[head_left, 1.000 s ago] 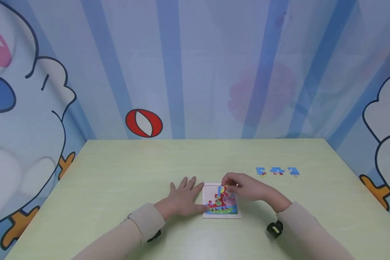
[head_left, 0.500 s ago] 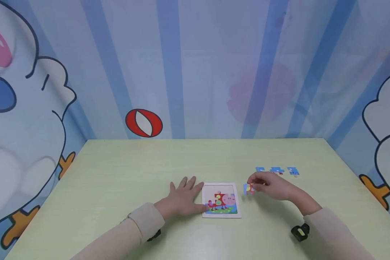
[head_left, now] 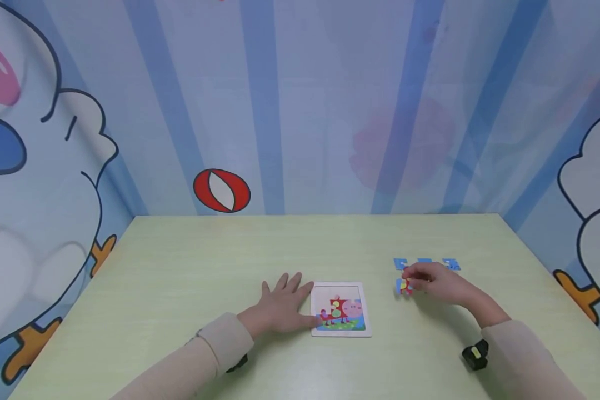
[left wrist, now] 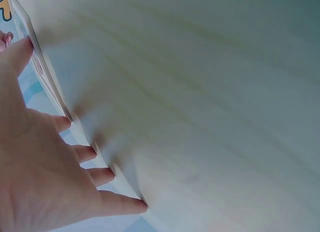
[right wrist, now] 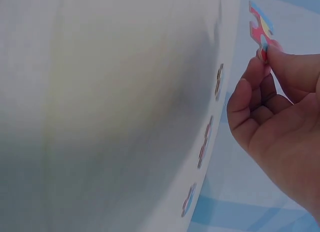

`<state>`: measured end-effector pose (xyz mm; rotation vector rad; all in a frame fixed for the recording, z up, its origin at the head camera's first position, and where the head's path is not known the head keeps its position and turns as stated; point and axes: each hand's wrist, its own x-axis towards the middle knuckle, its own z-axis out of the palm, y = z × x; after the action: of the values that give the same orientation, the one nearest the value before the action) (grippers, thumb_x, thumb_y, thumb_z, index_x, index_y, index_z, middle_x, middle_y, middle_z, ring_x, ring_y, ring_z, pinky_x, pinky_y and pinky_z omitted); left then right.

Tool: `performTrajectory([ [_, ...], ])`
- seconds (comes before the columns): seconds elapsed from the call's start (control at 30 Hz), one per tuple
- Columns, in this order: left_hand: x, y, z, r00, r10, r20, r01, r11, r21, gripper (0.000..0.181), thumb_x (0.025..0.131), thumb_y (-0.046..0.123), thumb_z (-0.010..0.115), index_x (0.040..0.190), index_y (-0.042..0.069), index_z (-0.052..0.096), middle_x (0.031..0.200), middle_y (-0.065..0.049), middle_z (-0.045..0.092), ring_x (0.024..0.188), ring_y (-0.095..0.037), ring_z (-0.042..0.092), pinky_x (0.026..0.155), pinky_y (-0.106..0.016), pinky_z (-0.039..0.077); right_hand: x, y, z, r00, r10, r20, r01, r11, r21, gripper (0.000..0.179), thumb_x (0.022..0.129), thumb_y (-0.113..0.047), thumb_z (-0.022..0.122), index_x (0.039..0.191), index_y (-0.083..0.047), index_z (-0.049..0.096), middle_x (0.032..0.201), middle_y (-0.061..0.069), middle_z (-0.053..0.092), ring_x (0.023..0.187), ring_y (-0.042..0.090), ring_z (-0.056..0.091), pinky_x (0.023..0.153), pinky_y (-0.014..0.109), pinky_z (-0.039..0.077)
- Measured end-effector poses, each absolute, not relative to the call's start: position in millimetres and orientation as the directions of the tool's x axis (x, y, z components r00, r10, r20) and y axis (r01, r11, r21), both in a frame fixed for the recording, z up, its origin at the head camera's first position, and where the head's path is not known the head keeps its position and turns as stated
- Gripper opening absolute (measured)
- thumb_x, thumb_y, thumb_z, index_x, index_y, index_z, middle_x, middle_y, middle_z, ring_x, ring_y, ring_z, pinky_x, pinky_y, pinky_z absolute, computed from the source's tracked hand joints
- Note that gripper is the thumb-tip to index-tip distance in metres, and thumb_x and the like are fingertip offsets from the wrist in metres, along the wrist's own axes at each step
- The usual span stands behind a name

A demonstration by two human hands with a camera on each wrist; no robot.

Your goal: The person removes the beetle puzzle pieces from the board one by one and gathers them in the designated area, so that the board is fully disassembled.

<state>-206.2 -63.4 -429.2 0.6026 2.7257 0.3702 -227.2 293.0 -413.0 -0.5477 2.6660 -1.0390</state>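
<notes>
My right hand (head_left: pixel 437 282) pinches a jigsaw piece (right wrist: pixel 261 26), red, yellow and blue, between thumb and fingertips. In the right wrist view the piece is raised above the table. My left hand (head_left: pixel 284 305) lies spread on the table, its thumb over the left edge of a white-framed puzzle board (head_left: pixel 340 333) and its forefinger at the upper left corner. Pieces fill the board's lower part with a pink pig figure (head_left: pixel 351 307), red shapes and green grass; the upper part shows pale backing. Behind my right hand lie loose blue puzzle pieces (head_left: pixel 400 263), one partly hidden.
The pale yellow-green table (head_left: pixel 205 250) ends at a striped blue curtain (head_left: pixel 310 111) with cartoon prints. In the right wrist view a row of loose pieces (right wrist: pixel 205 142) lies along the tabletop. A black wrist device (head_left: pixel 476 354) sits below my right sleeve.
My right hand has lifted the jigsaw piece off the board's upper area and carried it right, close to the loose pieces. My left hand stays where it was.
</notes>
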Motion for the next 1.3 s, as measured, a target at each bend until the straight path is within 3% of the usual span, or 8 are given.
performTrajectory([
  [0.63,-208,-63,-432,-0.863,0.442,-0.242,0.367,0.880,0.301,0.085,0.085,0.067,0.053,0.153,0.022,0.029,0.161,-0.010,0.016,0.147,-0.038,0.009,0.107,-0.072,0.008,-239,304,-425,-0.919,-0.374,-0.123,-0.205,0.720,-0.663,0.014,0.095,-0.003,0.056,0.105,0.003,0.064,0.095,0.006,0.063,0.082,0.018,0.051,0.067,0.026,0.045],
  [1.3,-207,-63,-430,-0.863,0.442,-0.243,0.366,0.881,0.301,0.085,0.085,0.067,0.053,0.153,0.021,0.029,0.161,-0.010,0.016,0.147,-0.038,0.010,0.107,-0.072,0.008,-243,299,-425,-0.925,-0.367,-0.097,-0.268,0.812,-0.518,0.009,0.092,0.001,0.058,0.098,-0.002,0.065,0.092,0.005,0.062,0.082,0.017,0.052,0.072,0.035,0.046],
])
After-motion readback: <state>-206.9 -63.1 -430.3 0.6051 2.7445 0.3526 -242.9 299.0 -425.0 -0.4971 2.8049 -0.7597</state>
